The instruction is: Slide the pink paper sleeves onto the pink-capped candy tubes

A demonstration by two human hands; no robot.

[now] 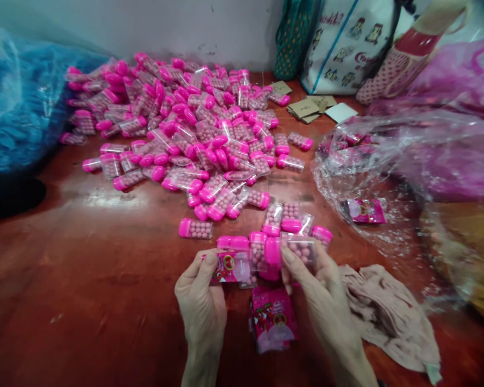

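Between thumb and fingers, my left hand (201,295) holds a pink printed sleeve (234,267). My right hand (316,285) grips a clear container with a pink cap (300,250), full of pale pink balls. Several more capped containers (258,250) lie just beyond and between the hands. A small stack of pink printed sleeves (274,318) rests on the red-brown table (105,301) between my wrists. Farther back spreads a large pile of the same containers (177,123).
Blue plastic bag (20,102) at the left; clear plastic wrap (387,161) with printed packets at the right. A beige cloth (390,317) lies beside my right forearm. Cardboard pieces (304,108) and a white patterned bag (348,48) are at the back.
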